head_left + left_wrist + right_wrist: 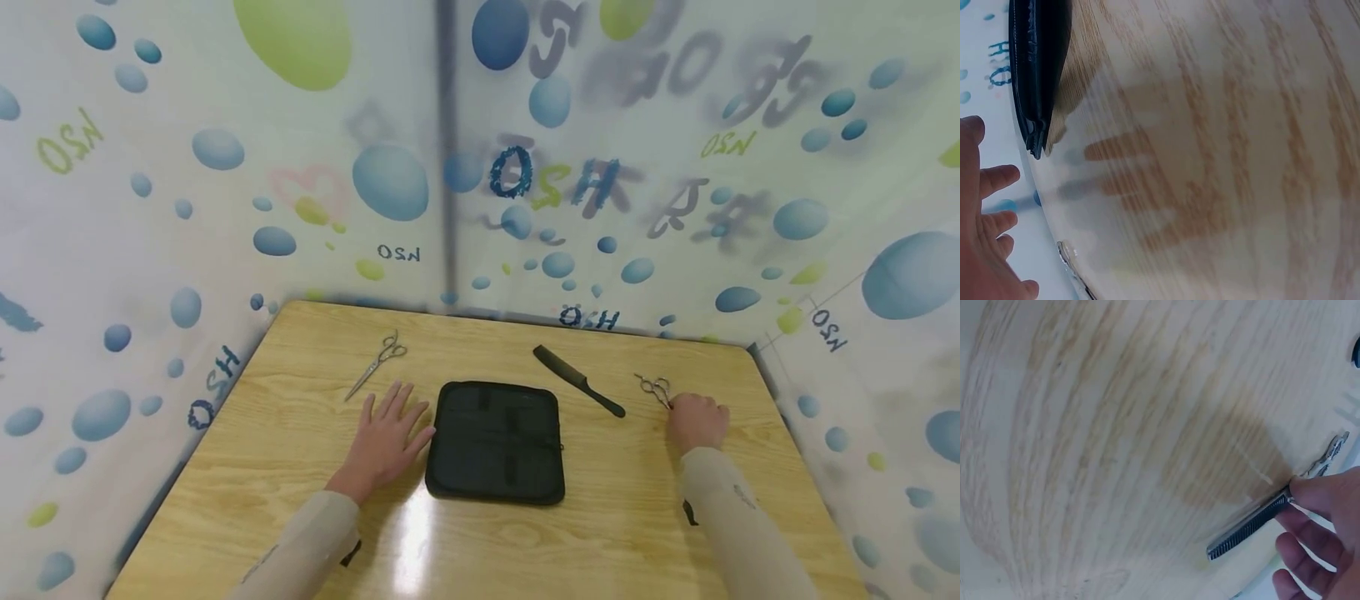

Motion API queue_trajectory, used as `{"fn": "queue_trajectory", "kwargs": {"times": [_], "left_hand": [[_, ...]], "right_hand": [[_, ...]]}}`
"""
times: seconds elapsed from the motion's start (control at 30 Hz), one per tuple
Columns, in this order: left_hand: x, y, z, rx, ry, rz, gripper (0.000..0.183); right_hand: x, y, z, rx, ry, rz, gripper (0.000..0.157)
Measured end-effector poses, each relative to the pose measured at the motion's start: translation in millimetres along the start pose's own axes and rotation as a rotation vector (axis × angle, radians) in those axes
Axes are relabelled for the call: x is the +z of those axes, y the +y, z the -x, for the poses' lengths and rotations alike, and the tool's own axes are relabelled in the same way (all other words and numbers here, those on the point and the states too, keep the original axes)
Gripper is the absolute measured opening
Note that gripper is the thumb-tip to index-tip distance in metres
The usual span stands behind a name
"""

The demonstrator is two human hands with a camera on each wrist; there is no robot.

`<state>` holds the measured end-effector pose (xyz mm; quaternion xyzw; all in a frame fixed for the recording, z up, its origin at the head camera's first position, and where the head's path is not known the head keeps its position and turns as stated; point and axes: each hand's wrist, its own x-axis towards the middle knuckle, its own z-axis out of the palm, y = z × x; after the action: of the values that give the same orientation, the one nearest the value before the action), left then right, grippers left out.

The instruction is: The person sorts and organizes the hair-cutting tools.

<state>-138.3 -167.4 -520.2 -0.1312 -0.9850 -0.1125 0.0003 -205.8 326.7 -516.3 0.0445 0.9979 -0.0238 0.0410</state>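
With thumb and fingers, my right hand pinches a pair of thinning scissors at the table's right side. In the right wrist view the toothed blade of the thinning scissors points away from the fingers, and the finger rings lie beyond the thumb. My left hand has its fingers spread beside a black zip case; in the left wrist view it appears held just above the table, apart from the case. Plain scissors lie beyond the left fingertips. Between case and right hand lies a black handled comb.
The wood-grain table carries all these things. Walls printed with blue and green bubbles and lettering stand close behind the table and along both sides.
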Motion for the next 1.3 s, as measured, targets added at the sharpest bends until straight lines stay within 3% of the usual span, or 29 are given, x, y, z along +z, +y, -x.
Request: {"fn": "queue_trajectory", "kwargs": {"times": [0.27, 0.47, 0.67, 0.97, 1.1, 1.3], "left_hand": [[1.7, -1.8, -1.1, 0.003, 0.009, -0.002, 0.053], [3.7, -2.5, -1.4, 0.009, 0.018, 0.011, 0.053], [1.7, -1.1, -3.5, 0.022, 0.017, 0.013, 0.055], [-3.5, -1.7, -10.9, 0.049, 0.022, -0.064, 0.058], [-4.3, -1.1, -12.6, 0.061, 0.018, -0.070, 0.059], [-4.0, 0.5, -13.8, 0.072, 0.013, -0.065, 0.060]], "right_hand": [[-0.1, 1, -2, -0.030, -0.016, 0.024, 0.019], [1.9, 1, -2, -0.024, -0.024, -0.020, 0.028], [5.2, 2, 0, -0.024, 0.002, -0.038, 0.029], [2.6, -1, 4, -0.011, 0.078, -0.073, 0.029], [0.9, -10, 1, -0.024, 0.106, -0.092, 0.021], [-2.6, -37, 3, -0.132, 0.186, -0.070, 0.013]]}}
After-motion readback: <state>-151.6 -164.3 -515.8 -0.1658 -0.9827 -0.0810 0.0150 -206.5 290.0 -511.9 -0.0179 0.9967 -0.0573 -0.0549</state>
